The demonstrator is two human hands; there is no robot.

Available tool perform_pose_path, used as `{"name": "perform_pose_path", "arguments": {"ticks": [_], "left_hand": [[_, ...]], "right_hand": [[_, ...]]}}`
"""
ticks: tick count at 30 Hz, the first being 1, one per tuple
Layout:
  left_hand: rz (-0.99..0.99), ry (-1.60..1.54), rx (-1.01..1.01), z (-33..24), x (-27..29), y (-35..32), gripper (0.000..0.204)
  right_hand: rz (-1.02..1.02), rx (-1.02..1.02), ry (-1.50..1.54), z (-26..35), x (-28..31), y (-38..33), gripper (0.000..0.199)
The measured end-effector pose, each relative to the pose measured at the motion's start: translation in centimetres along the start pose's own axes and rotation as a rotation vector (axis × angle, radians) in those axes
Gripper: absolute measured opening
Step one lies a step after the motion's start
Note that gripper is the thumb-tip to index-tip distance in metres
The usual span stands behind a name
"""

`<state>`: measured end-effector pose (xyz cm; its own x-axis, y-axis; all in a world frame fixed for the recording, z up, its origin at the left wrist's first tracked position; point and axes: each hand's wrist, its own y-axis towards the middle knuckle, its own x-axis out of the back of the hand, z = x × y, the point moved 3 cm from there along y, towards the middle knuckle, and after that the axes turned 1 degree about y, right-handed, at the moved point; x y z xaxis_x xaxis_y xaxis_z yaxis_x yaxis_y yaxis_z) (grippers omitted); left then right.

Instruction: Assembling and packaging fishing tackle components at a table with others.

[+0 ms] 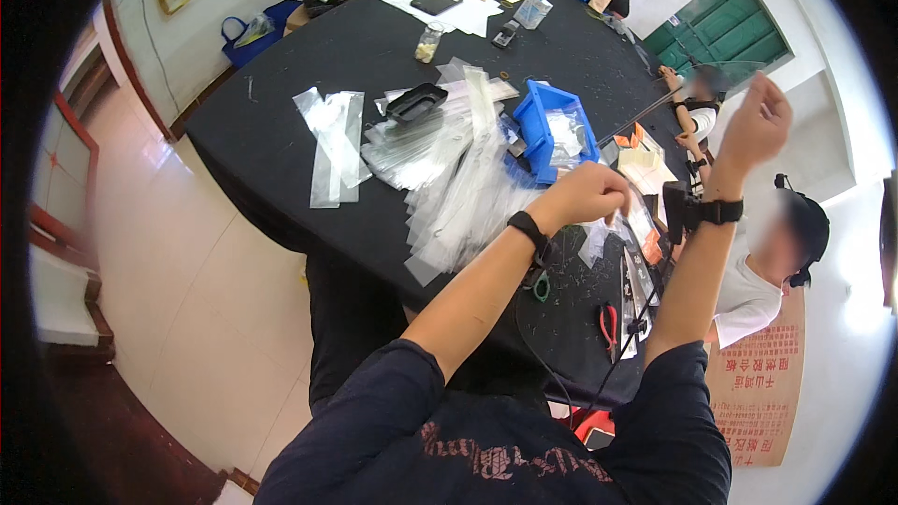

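Observation:
My left hand (591, 196) is over the table beside the blue bin (538, 136), its fingers curled together. Anything between those fingers is too small or hidden to make out. My right hand (760, 129) is raised well above the table on the right, fingers bent in a pinch. A faint thin strand (720, 65) curves near its fingertips; its kind is unclear. Small clear packets (567, 136) lie inside the bin. Left of it spreads a large pile of clear plastic bags (468, 196), with a black tray (416, 103) on top.
Red-handled pliers (608, 327), green-handled scissors (542, 288) and orange-and-white papers (645, 168) lie near me on the black-covered table (271, 145). Farther off are a jar (428, 44), a phone (437, 2) and papers. Several people sit along the right side. Black cables hang near my right arm.

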<state>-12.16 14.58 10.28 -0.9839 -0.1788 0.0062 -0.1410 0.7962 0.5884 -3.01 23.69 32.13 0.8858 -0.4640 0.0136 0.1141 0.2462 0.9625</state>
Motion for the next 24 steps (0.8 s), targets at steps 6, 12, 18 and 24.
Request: {"name": "perform_pose_path", "arguments": {"ticks": [6,12,18,24], "left_hand": [[0.76,-0.617,0.081,-8.2,-0.6,-2.4,0.022],[1.118,-0.464,0.058,-15.8,-1.6,-9.2,0.021],[1.13,-0.433,0.265,-14.8,1.1,-15.1,0.021],[0.761,-0.419,0.451,-13.3,4.6,-17.6,0.019]], "right_hand": [[0.321,0.18,0.521,5.7,0.6,-6.3,0.005],[0.814,-0.06,0.591,3.4,-1.0,-18.4,0.007],[1.169,-0.054,0.696,8.3,0.2,-26.5,0.006],[1.08,-0.698,1.02,10.0,1.5,-22.7,0.014]]}}
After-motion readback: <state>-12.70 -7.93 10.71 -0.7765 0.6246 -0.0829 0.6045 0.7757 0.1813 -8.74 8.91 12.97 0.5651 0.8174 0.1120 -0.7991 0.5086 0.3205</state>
